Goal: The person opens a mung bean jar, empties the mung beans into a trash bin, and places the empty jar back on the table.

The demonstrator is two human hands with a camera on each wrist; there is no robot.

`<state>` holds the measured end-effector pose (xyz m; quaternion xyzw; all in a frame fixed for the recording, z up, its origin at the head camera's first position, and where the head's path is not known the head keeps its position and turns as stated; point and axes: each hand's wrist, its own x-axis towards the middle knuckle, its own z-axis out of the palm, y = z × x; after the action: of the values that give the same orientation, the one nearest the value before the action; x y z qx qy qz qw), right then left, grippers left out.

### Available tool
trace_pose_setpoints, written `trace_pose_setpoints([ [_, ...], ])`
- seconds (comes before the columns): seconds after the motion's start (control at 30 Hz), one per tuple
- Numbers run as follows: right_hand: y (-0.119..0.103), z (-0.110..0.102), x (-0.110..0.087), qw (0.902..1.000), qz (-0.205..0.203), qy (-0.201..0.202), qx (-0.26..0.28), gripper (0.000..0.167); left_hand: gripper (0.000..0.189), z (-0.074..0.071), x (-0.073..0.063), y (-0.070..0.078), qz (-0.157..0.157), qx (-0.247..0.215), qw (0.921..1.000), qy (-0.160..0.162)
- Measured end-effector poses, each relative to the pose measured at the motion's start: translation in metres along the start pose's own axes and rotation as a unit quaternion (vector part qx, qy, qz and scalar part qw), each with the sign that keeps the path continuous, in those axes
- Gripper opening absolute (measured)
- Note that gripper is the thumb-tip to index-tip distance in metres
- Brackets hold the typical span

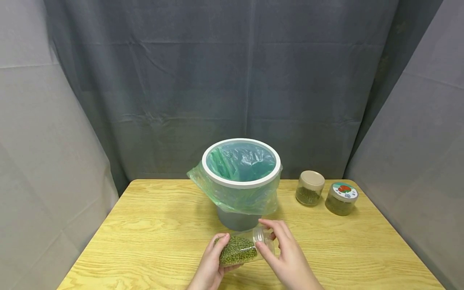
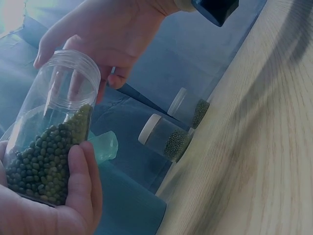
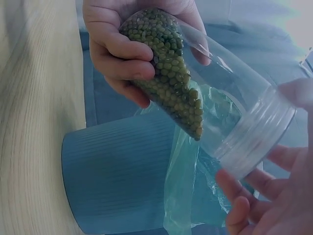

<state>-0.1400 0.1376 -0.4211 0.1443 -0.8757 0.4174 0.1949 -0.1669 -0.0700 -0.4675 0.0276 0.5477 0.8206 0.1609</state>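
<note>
A clear jar (image 1: 239,249) partly filled with green mung beans (image 3: 166,63) lies tilted in front of the bin. My left hand (image 1: 214,257) grips its bean-filled base, with the thumb on top and the fingers underneath. Around the jar's clear ridged end (image 3: 259,132) my right hand (image 1: 284,249) holds thumb and fingers on opposite sides. Whether a clear lid sits on that end I cannot tell. Directly behind the jar stands a grey bin (image 1: 237,219) with a white rim (image 1: 242,184), lined with a translucent green bag (image 1: 250,199) folded outward over it.
At the back right of the wooden table (image 1: 145,233) stand two more jars with green contents. One jar (image 1: 309,188) has a beige lid; the other jar (image 1: 341,199) has a printed lid with a red picture. Grey cloth (image 1: 181,80) hangs behind the table and along both sides.
</note>
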Motion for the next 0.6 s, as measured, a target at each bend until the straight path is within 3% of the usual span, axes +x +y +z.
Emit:
trace_pose_setpoints([
  [0.37, 0.0020, 0.0009, -0.0009, 0.9940, -0.109, 0.006, -0.005, 0.070, 0.033, -0.0005, 0.0000, -0.0011, -0.002, 0.000, 1.0000, -0.001],
  [0.5, 0.0026, 0.0007, -0.0016, 0.9940, -0.109, 0.005, -0.007, 0.068, 0.034, -0.0008, 0.0003, -0.0017, -0.002, -0.001, 1.0000, 0.001],
  [0.6, 0.0028, 0.0010, -0.0018, 0.9963, -0.084, 0.006, -0.013, 0.061, 0.033, -0.0009, 0.0004, -0.0021, -0.003, -0.003, 1.0000, 0.000],
])
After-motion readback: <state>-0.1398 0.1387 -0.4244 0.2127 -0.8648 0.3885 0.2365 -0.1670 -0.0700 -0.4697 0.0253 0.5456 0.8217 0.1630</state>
